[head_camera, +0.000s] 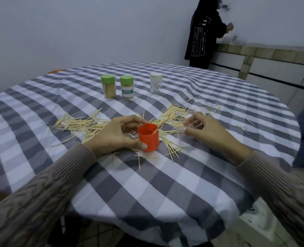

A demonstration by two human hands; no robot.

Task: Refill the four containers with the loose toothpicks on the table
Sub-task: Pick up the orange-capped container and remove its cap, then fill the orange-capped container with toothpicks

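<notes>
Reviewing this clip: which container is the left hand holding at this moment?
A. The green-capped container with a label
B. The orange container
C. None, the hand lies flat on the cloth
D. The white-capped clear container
B: the left hand curls its thumb and fingers round the open orange container, while the two green-capped containers and the white-capped container stand untouched farther back.

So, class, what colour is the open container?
Orange-red, seen from the head camera.
</notes>
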